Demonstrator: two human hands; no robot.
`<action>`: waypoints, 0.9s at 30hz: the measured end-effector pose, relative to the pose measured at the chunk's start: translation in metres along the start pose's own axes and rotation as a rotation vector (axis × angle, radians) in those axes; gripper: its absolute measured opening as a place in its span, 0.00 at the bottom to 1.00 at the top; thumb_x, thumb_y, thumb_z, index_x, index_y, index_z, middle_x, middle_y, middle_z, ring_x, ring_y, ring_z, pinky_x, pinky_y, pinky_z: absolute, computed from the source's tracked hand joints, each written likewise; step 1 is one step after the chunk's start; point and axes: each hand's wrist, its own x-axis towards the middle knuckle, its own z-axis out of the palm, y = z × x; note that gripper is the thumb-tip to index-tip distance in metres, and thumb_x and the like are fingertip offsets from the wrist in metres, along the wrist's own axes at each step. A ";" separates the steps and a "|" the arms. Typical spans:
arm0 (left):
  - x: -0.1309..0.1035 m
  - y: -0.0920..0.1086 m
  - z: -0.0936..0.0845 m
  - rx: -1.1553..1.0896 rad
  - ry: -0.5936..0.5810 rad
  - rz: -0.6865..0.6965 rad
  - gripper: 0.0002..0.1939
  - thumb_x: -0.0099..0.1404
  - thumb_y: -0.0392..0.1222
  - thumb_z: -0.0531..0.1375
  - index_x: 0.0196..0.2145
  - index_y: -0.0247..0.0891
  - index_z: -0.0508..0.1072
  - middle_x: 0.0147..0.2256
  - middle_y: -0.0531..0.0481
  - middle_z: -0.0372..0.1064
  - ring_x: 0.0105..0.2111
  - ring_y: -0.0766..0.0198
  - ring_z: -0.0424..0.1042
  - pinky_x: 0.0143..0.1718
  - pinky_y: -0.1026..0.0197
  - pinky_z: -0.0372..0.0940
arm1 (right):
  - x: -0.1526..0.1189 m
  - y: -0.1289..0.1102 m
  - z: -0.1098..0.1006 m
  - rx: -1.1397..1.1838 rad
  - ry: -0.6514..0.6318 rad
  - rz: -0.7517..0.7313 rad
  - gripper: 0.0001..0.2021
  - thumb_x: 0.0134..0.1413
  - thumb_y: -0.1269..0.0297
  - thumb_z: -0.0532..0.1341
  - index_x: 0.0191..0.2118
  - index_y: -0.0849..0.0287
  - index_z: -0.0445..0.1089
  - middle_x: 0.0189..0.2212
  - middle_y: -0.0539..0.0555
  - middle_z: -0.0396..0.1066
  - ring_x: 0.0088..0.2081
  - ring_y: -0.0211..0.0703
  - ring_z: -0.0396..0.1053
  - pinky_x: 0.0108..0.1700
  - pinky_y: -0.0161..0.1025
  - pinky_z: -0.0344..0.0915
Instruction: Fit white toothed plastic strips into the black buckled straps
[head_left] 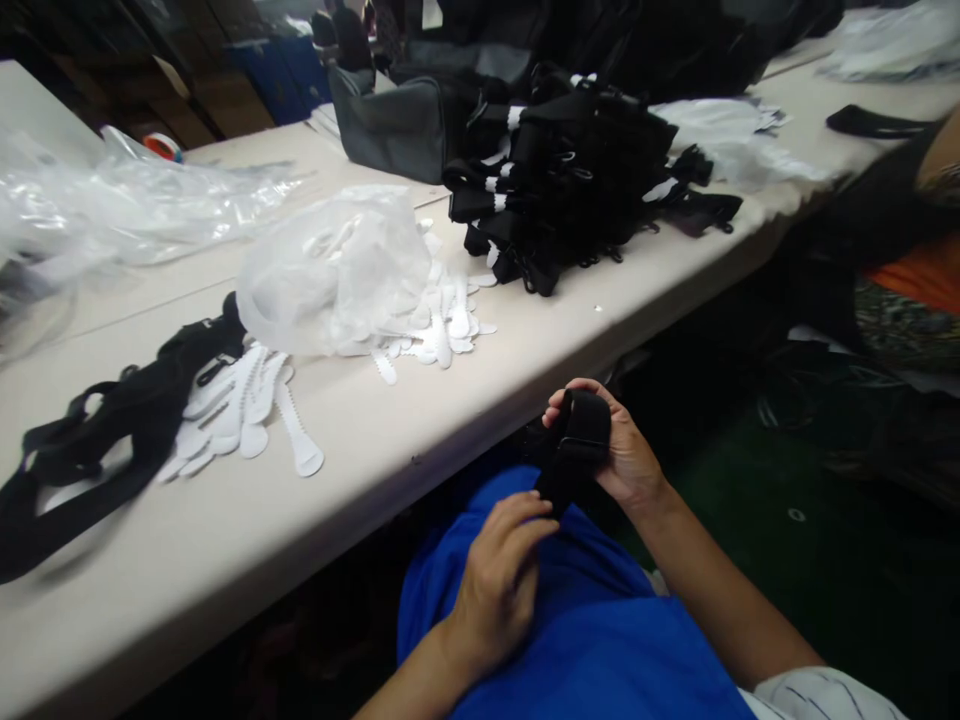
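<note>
1. This is a garment or accessory workshop, a small factory floor set up for handwork on batches of one part.
2. A long, pale table (525,330) carries the goods, laid loose in heaps.
3. At the far side of the table lies a big heap of black straps (570,170) with white labels, all alike.
4. Near the table's middle, a clear plastic bag (337,265) spills many identical white plastic tabs (442,320).
5. Toward the table's left end lie more black straps and crumpled plastic wrapping (127,210).
6. Beyond the table's far edge stand a grey bag (390,125) and dark cartons (225,100).
</note>
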 end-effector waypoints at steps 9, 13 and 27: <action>0.064 0.002 -0.003 -0.047 0.104 -0.188 0.59 0.49 0.59 0.72 0.68 0.37 0.46 0.64 0.31 0.56 0.65 0.40 0.57 0.64 0.34 0.55 | -0.026 0.006 0.028 -0.352 -0.070 -0.049 0.10 0.50 0.64 0.70 0.40 0.54 0.76 0.36 0.51 0.76 0.36 0.40 0.74 0.40 0.33 0.73; 0.055 0.005 0.013 -0.396 -0.018 -0.449 0.42 0.51 0.51 0.72 0.59 0.38 0.62 0.48 0.42 0.70 0.42 0.53 0.72 0.43 0.53 0.69 | -0.033 0.002 0.028 -0.538 -0.040 -0.137 0.11 0.50 0.66 0.68 0.42 0.51 0.78 0.37 0.52 0.74 0.36 0.41 0.72 0.36 0.33 0.72; 0.045 0.005 0.003 -1.020 0.137 -0.633 0.26 0.54 0.48 0.71 0.45 0.30 0.70 0.34 0.50 0.64 0.34 0.67 0.60 0.35 0.66 0.58 | 0.007 0.020 0.050 -0.111 0.228 0.039 0.24 0.35 0.68 0.74 0.45 0.52 0.74 0.37 0.50 0.75 0.35 0.34 0.73 0.37 0.26 0.72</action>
